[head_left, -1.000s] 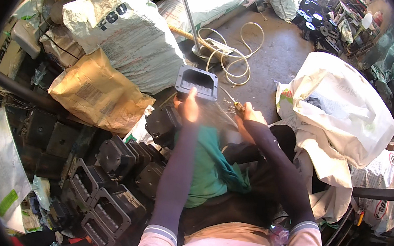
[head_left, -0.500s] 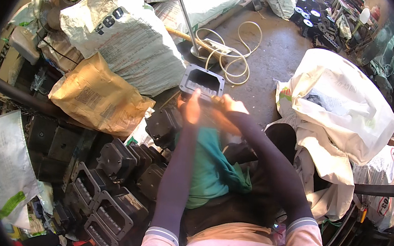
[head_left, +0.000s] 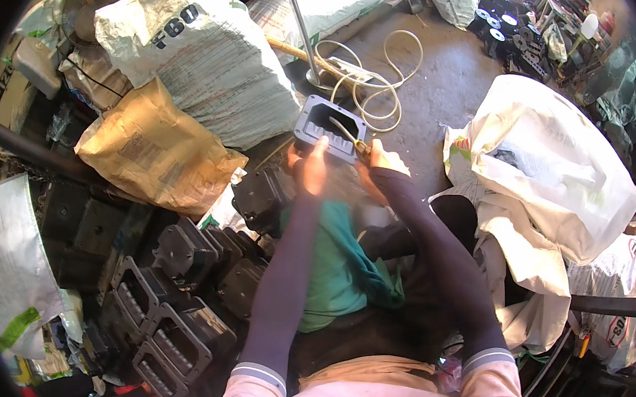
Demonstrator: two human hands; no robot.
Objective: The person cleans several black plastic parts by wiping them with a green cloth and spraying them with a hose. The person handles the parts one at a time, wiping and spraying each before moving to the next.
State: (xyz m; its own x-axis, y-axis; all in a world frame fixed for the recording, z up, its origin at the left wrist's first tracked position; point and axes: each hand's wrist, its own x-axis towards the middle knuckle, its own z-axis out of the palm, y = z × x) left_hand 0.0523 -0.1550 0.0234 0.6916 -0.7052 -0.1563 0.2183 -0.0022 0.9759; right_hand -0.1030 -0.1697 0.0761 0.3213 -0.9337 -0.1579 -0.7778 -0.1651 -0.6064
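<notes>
Grey moulded plastic is what the work centres on: a rectangular frame-like casing [head_left: 330, 128], held up over the concrete floor [head_left: 450, 96] in front of the person's lap, just below a coil of pale cable [head_left: 379, 82] and the foot of a metal pole [head_left: 300, 24]. In the head view, the left hand [head_left: 312, 166] is closed around the casing's near edge, thumb up against its rim, gripping it firmly. The right hand [head_left: 380, 161] is closed on a thin yellowish tool [head_left: 349, 134], perhaps a small screwdriver or pick, whose tip reaches into the casing's opening; the fingers are a little blurred, so the exact pinch is hard to read. A teal cloth [head_left: 342, 270] lies across the lap, and many similar dark casings [head_left: 184, 316] are stacked to the left, beside a tan sack [head_left: 158, 149] and a white woven sack [head_left: 201, 57]. To do this step well, I judge the left hand should brace the casing steady while the tool works with short, controlled strokes, angled away from the holding thumb.
</notes>
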